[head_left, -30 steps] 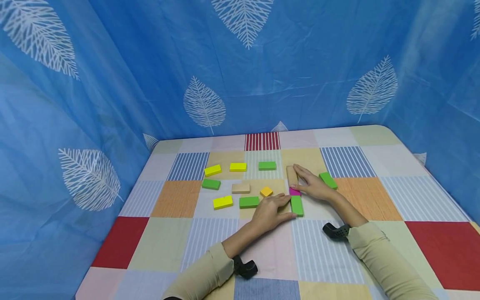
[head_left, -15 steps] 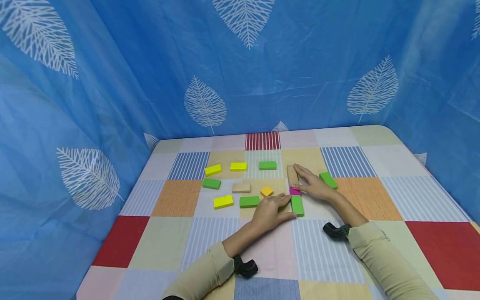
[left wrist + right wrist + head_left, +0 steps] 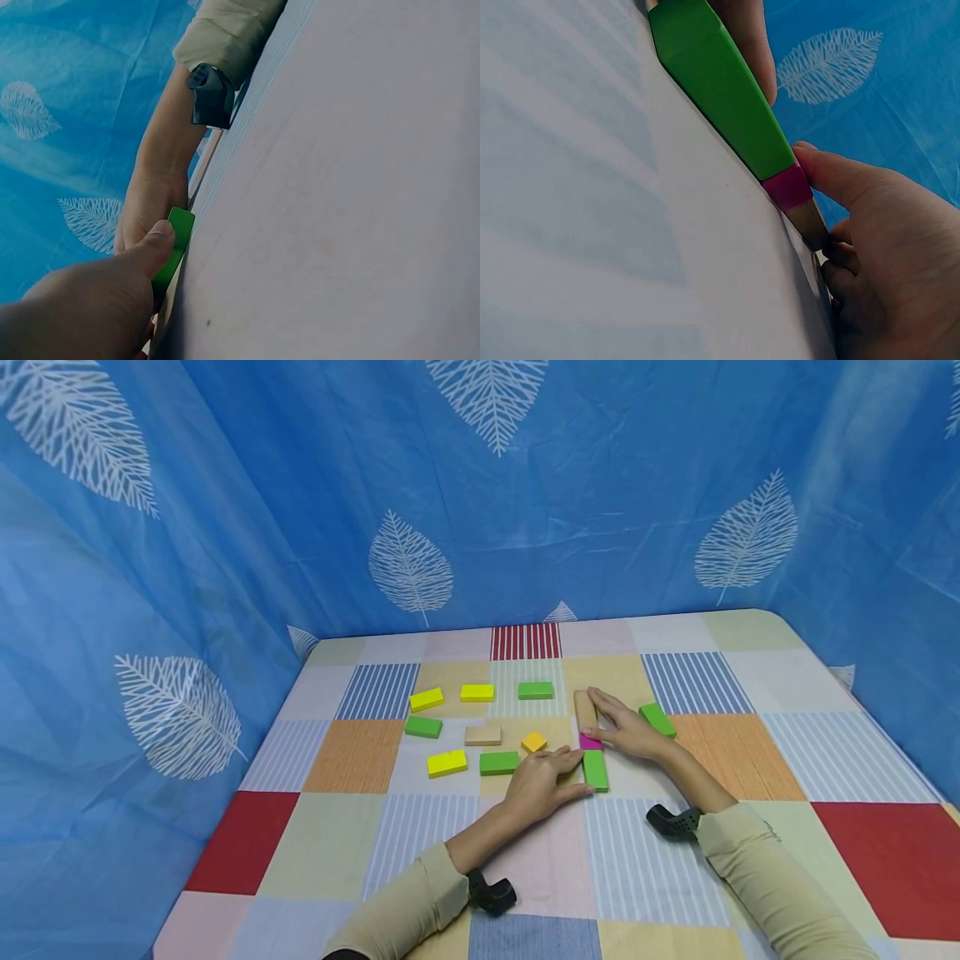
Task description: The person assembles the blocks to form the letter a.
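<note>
Left hand (image 3: 536,785): thumb and fingers pinching green block (image 3: 595,770) between them. Right hand (image 3: 628,731): grasping wooden block (image 3: 583,707), fingers along its right side, thumb at magenta block (image 3: 589,743). Hazard: uneven thumb pressure could skew magenta block out of line.

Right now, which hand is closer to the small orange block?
Left. The left hand is just on the near side of the orange block; the right hand is farther off, to the block's right.
</note>
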A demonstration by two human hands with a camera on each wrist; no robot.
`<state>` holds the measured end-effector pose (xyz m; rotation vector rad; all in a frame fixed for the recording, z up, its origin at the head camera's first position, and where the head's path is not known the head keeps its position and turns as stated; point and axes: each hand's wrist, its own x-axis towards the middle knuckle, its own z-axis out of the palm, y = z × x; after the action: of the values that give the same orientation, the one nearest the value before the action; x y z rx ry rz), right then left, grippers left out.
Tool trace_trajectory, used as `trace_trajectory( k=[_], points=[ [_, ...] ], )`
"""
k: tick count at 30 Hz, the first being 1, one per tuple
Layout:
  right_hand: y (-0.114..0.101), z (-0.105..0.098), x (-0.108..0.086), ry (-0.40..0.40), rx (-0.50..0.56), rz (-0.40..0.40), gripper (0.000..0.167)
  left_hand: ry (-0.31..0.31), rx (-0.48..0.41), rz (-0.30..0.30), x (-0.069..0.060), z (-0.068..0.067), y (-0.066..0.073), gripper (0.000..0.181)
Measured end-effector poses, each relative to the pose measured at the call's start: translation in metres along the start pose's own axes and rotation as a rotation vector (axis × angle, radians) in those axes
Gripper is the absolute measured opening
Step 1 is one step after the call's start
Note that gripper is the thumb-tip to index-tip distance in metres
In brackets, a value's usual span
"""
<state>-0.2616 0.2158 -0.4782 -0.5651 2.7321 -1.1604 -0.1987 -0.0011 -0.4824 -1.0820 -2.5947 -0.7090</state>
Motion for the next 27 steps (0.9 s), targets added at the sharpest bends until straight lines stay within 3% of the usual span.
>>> trace_trajectory(
  k=[27],
  points=[
    [0.0031,-0.0005,-0.0005,0.014,0.019,-0.027,0.080,0.009,-0.007,-0.011,-0.0010,0.0013,0.0000,0.060]
  ],
)
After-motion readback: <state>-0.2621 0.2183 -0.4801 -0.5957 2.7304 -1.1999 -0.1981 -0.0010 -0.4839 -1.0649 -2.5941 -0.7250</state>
